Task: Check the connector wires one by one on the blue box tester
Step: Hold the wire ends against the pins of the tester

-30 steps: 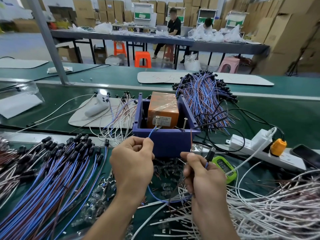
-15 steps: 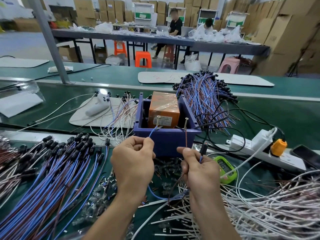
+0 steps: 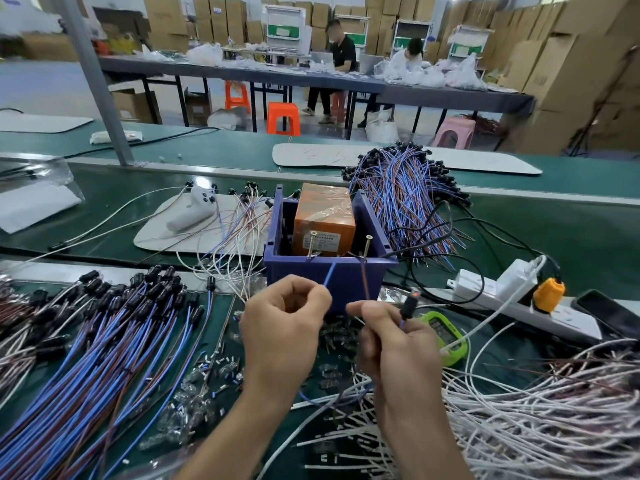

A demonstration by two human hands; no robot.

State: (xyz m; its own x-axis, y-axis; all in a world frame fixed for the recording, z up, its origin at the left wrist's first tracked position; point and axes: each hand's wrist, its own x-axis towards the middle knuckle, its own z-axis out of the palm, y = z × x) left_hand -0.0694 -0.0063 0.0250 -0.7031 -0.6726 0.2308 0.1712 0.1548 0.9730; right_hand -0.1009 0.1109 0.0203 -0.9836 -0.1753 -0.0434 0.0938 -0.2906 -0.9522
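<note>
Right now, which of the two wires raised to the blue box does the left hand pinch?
The blue wire, pinched by the left hand; the brown wire rises from the right hand instead.

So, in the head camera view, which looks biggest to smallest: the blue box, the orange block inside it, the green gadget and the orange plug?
1. blue box
2. orange block
3. green gadget
4. orange plug
The last two look close, and the gadget is nearer the camera, so that order is unsure.

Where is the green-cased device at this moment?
Head view, right of centre: the green-cased device lies beside the right hand, in front of the white power strip.
</note>
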